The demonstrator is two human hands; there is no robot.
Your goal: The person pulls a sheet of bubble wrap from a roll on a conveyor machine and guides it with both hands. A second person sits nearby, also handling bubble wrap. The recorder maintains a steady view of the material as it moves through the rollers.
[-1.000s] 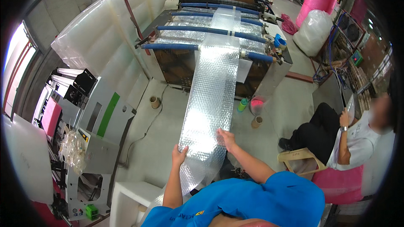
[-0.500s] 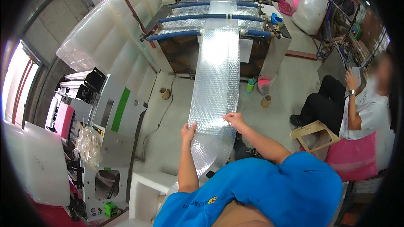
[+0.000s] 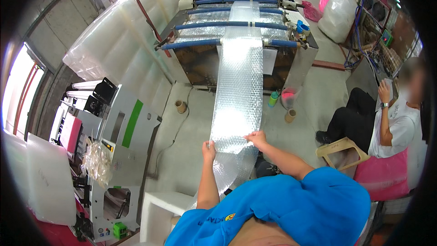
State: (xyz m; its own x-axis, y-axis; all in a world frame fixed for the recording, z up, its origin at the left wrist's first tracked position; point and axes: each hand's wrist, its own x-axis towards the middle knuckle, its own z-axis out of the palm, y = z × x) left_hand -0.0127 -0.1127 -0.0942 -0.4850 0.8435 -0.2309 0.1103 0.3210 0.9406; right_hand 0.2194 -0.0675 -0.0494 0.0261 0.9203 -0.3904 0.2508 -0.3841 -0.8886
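Observation:
A long strip of clear bubble wrap (image 3: 237,86) hangs from a blue roller (image 3: 191,44) on the machine ahead and slopes down toward me. At its left edge my left hand (image 3: 208,150) is closed on the bubble wrap, thumb uppermost. My right hand (image 3: 256,139) pinches the same sheet near its right edge, a little farther off than the left. Between the hands the sheet is fairly taut. Below them a looser length of the wrap curves down toward my body, its lower end partly hidden by my blue shirt.
To the left stands a grey machine (image 3: 132,155) with a green stripe, beside tall wrapped stacks (image 3: 123,32). A seated person (image 3: 393,118) is at the right, near a cardboard frame (image 3: 342,151). Cardboard cores (image 3: 180,106) and a green bottle (image 3: 273,99) stand on the floor.
The whole view has shifted slightly, so the scene sits a bit lower and to the right. Both hands keep their hold on the bubble wrap with little other visible movement.

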